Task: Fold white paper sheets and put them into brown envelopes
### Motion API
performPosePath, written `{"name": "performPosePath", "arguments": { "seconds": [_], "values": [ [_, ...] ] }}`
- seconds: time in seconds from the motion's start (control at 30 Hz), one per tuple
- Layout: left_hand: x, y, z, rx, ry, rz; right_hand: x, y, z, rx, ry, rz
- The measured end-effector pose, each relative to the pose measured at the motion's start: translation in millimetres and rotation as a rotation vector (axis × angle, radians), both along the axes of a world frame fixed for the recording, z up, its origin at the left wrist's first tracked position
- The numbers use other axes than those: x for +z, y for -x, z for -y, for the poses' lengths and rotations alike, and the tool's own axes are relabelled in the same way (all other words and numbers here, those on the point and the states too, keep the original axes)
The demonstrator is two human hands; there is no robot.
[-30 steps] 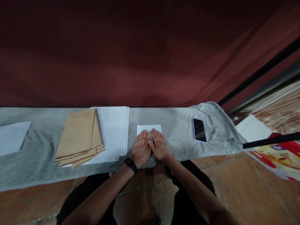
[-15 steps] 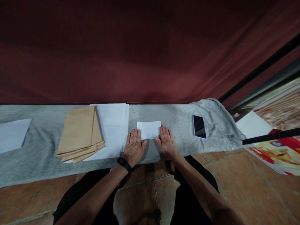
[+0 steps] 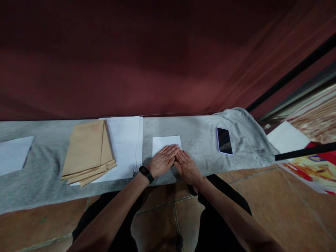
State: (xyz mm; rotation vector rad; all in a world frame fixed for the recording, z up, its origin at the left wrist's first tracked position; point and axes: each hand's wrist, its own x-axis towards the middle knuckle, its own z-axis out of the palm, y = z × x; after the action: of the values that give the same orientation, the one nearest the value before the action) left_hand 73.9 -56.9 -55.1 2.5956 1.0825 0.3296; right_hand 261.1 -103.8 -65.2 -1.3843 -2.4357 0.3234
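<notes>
A small folded white paper (image 3: 166, 142) lies on the grey cloth (image 3: 202, 140) right in front of me. My left hand (image 3: 162, 161), with a black band on its wrist, lies flat across the paper's near part, fingers stretched out and pointing right. My right hand (image 3: 187, 166) rests flat just below and right of the paper, its fingertips meeting those of the left hand. Neither hand grips anything.
A stack of brown envelopes (image 3: 88, 151) lies on white sheets (image 3: 125, 140) to the left. Another white sheet (image 3: 14, 154) is at the far left. A phone (image 3: 224, 140) lies face up on the right. A dark red curtain (image 3: 157, 59) hangs behind. Printed paper (image 3: 309, 168) lies on the floor at right.
The hands were together on the paper, then slid apart to its left and right sides. Now they have come back, the left hand turned across the paper.
</notes>
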Motion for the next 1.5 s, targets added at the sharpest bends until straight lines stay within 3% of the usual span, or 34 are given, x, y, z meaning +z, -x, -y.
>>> {"name": "performPosePath", "arguments": {
  "seconds": [0.23,0.5,0.87,1.2,1.5],
  "values": [
    [-5.8,-17.5,-21.5,0.045,-0.009,-0.041,-4.7,-6.9,10.4,0.066,-0.04,0.03],
    [-14.0,-34.0,-30.7,0.16,-0.102,-0.07,3.4,-10.3,3.3,0.086,0.009,-0.043],
    [-15.9,-27.9,-29.1,0.338,-0.148,-0.084,16.4,-10.5,-14.3,-0.094,0.087,-0.244],
    [-18.8,-11.2,-9.0,0.377,-0.158,-0.091,-9.8,-3.2,-42.1,-0.127,-0.02,0.032],
    [-25.3,6.5,4.0,0.542,-0.168,-0.072,-10.3,0.5,-64.3,-0.219,-0.053,0.098]
  ]
}}
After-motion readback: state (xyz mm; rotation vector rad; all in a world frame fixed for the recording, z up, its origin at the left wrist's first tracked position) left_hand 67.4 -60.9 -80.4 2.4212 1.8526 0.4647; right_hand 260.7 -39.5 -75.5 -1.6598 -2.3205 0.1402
